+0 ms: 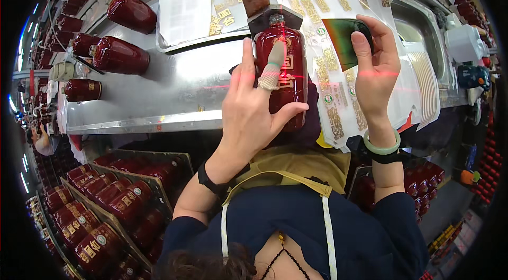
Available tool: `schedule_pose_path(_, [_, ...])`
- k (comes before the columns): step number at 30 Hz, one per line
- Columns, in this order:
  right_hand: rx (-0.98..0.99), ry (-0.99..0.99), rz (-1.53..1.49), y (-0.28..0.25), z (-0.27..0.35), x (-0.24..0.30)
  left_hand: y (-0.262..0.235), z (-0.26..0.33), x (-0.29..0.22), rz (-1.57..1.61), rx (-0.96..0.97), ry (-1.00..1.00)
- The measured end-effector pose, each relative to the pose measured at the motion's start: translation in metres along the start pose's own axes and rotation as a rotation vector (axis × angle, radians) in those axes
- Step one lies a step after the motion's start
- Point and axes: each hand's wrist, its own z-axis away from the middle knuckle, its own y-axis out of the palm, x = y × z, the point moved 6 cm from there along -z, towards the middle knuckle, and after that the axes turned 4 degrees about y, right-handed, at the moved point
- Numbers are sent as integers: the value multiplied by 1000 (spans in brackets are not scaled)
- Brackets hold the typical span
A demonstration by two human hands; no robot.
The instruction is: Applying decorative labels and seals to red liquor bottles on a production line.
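A dark red glass bottle (295, 103) with gold characters lies tilted in a metal holder (259, 13), neck pointing away from me. My left hand (247, 104) rests over it with fingers stretched out. One finger, wearing a pale cloth cover (270, 77), touches the gold characters; the thumb reaches across the bottle's lower part. Right of the bottle, my right hand (380, 71) pinches a thin, dark, glossy sheet (341, 42) with green and orange tints between thumb and fingers. Beneath that hand spread white sheets of gold stickers (333, 103). Red laser lines cross the bottle and my hands.
A tray (182, 13) with gold sticker pieces sits beyond the bottle, to the left. Several red bottles (121, 55) lie or stand on the metal table (174, 95). Crates of bottles (119, 195) flank me below. At the right is a sink (423, 21).
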Motion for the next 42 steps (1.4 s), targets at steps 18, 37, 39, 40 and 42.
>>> schedule_pose_path(18, [181,-219,164,39,-19,35,-3,-11,4,-66,-52,-16])
schedule_pose_path(37, [414,-954,570,80,13,49,-20,27,56,492,-217,-356])
schedule_pose_path(39, [536,-1000,397,71,53,49,-21,27,58,544,-279,-332])
schedule_pose_path(40, [676,-973,364,69,67,54,-21,27,58,544,-279,-335])
schedule_pose_path(42, [793,-910,358,73,72,57,-17,27,58,563,-191,-417])
